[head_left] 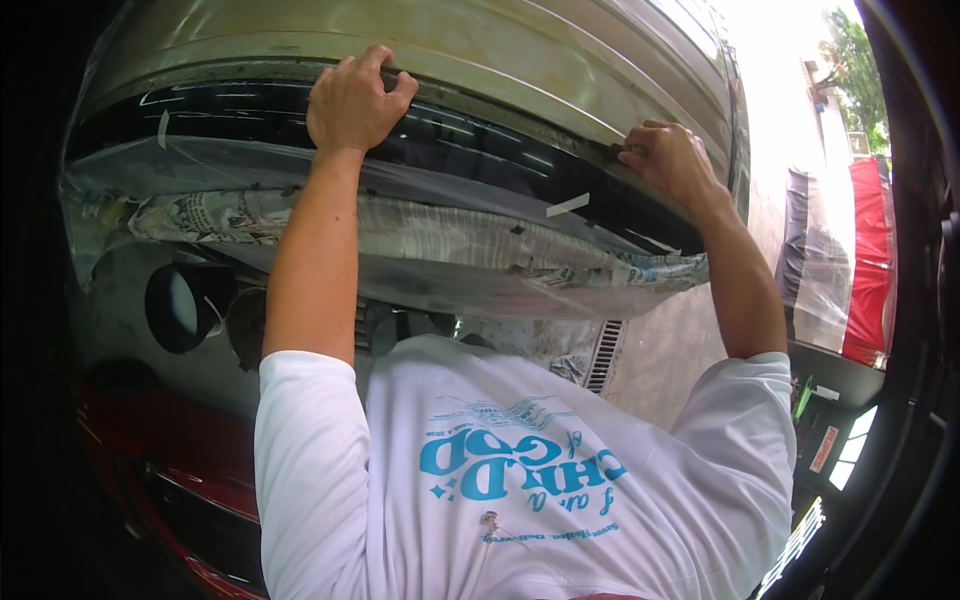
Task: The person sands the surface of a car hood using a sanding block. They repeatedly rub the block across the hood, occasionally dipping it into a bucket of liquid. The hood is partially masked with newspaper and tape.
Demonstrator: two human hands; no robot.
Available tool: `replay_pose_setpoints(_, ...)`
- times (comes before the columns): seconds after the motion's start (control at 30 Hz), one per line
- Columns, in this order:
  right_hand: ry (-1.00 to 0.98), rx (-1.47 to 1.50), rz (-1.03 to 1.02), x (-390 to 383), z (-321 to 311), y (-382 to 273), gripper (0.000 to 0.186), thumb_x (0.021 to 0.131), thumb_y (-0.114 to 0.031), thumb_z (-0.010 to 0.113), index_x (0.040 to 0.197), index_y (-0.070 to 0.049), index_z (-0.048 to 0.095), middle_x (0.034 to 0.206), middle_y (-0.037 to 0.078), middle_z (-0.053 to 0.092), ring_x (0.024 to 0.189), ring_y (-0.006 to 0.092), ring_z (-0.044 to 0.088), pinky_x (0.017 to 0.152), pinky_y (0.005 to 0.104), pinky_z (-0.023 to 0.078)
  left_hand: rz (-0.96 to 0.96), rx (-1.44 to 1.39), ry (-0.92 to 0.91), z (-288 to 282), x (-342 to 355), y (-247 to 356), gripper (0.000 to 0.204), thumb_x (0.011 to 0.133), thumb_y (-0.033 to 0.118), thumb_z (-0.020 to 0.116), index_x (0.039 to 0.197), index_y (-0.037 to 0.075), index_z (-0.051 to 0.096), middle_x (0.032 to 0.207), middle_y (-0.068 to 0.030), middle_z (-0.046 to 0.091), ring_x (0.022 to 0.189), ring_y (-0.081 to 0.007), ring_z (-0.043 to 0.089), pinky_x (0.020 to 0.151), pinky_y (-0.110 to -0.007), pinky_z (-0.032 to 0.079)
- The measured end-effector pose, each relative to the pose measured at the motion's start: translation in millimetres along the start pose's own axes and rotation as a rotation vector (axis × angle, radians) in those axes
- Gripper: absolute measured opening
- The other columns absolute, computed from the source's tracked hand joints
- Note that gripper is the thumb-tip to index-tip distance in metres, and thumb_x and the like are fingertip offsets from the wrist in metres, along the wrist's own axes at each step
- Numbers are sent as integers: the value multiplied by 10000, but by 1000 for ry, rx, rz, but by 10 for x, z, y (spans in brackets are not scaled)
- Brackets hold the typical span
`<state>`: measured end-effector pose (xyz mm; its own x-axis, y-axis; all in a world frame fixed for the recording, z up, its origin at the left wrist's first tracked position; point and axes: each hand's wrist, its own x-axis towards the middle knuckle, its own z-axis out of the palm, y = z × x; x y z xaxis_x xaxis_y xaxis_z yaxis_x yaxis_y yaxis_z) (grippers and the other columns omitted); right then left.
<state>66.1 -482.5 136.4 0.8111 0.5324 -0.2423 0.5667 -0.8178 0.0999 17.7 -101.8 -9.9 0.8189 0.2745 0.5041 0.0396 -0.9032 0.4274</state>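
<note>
A vehicle's dull olive-gold roof (480, 45) meets a glossy black panel (450, 140) along a dark, dirty-looking seam (500, 105). Over that seam, left of the middle, rests my left hand (352, 103). Its fingers are bent against the roof edge, with a gap between thumb and forefinger and nothing visible in them. Farther right on the same seam, my right hand (672, 165) pinches a small dark block (622, 153). Most of the block is hidden by the fingers. Strips of pale tape (568, 205) cling to the black panel.
Below the panel hang clear plastic film (430, 182) and newspaper masking (400, 222). A floor drain grate (604, 355) lies beneath. A dark red car (190, 450) stands at lower left, near a dark round container (180, 308). Red and grey sheeting (868, 260) hangs at right.
</note>
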Motion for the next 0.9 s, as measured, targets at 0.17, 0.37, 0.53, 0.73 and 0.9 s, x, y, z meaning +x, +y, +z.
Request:
replay_pose_setpoints(0.17, 54, -130, 90, -160, 105, -209, 195, 930, -288, 726, 1007, -109, 735, 1061, 113, 709, 968, 364, 729, 843, 507, 586, -37, -32, -85, -96, 3, 105, 337, 846, 380, 691, 1071, 132, 727, 865, -71, 739, 853, -278, 696, 849, -414, 542)
replay_pose_setpoints(0.37, 83, -323, 62, -97, 239, -347, 247, 915, -336, 749, 953, -92, 745, 960, 126, 720, 863, 357, 733, 801, 473, 587, 4, -25, 3, 53, -90, 49, 337, 852, 421, 717, 1090, 184, 735, 788, -11, 671, 790, -272, 669, 719, -434, 538)
replay_pose_setpoints(0.53, -300, 105, 22, 475, -150, 170, 219, 851, -274, 809, 931, -72, 783, 889, 178, 754, 858, 349, 735, 809, 456, 579, -56, 10, -77, -138, -7, 117, 357, 848, 399, 696, 1066, 118, 732, 911, -94, 755, 891, -308, 707, 859, -430, 546)
replay_pose_setpoints(0.73, -12, 30, 74, 57, -34, -29, 216, 862, -273, 798, 971, -87, 778, 958, 143, 750, 908, 356, 727, 830, 478, 569, -25, -27, -55, -63, 12, 110, 359, 861, 400, 678, 1071, 114, 733, 947, -98, 757, 920, -313, 710, 890, -429, 540)
replay_pose_setpoints(0.9, 10, -117, 78, -63, 3, -256, 206, 926, -294, 710, 997, -107, 756, 1054, 125, 730, 1004, 358, 719, 899, 505, 566, -54, -17, -71, -75, -9, 122, 362, 859, 398, 684, 1071, 111, 737, 947, -105, 760, 927, -305, 711, 861, -431, 548)
